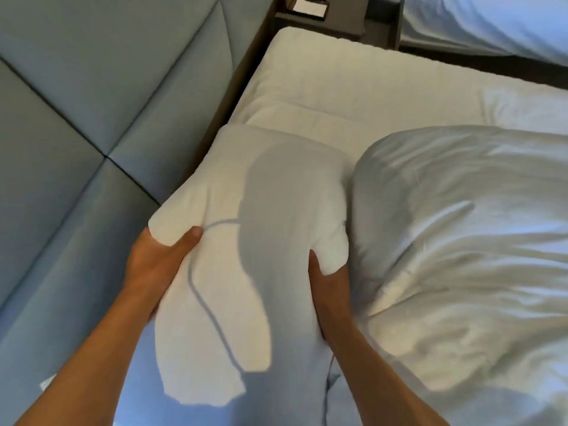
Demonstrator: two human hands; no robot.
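Observation:
A white pillow (pixel 270 192) lies near the head of the bed, its near end lifted toward me. My left hand (pixel 156 262) grips its left near corner, thumb on top and fingers hidden underneath. My right hand (pixel 327 287) grips the right side of the pillow, thumb pressed into the fabric, fingers hidden between the pillow and the duvet. My own shadow falls across the middle of the pillow.
A second white pillow (pixel 307 118) lies behind, on the mattress (pixel 353 66). A rumpled white duvet (pixel 461 226) fills the right side. A padded blue-grey headboard (pixel 76 118) stands to the left. A dark nightstand (pixel 332 20) and another bed (pixel 491 23) are at the back.

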